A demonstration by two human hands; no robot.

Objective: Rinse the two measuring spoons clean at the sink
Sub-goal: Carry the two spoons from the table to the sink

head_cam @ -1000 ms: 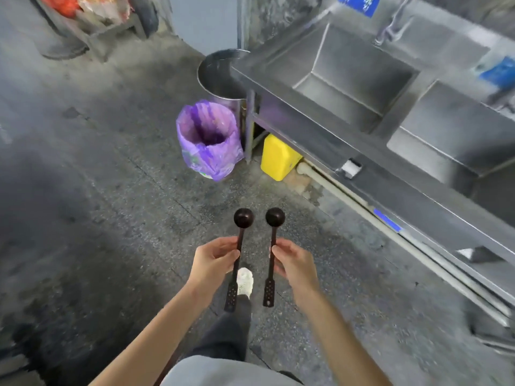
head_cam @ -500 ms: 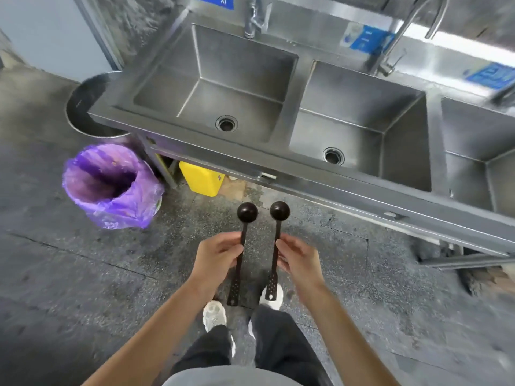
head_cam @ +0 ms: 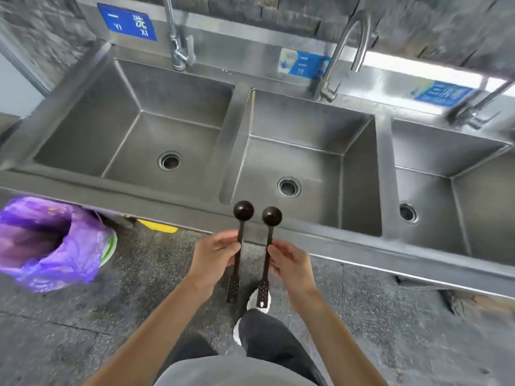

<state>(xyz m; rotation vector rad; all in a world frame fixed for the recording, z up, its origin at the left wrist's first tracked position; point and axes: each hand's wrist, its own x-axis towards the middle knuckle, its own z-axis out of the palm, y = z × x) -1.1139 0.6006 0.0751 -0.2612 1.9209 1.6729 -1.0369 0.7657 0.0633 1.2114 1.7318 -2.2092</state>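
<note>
I hold two dark long-handled measuring spoons upright, side by side, bowls pointing away from me. My left hand pinches the handle of the left spoon. My right hand pinches the handle of the right spoon. Both bowls hover over the front rim of the steel sink, just before the middle basin. Behind that basin rises a curved faucet, and behind the left basin a straight faucet. No water is running.
The sink has three basins, each with an open drain. A bin lined with a purple bag stands on the floor at the left. A yellow container sits under the sink. My feet stand on grey concrete floor.
I have turned and stepped toward the sink, so it now fills the view straight ahead. The spoon bowls now reach its front rim. My grip on both spoons is unchanged.
</note>
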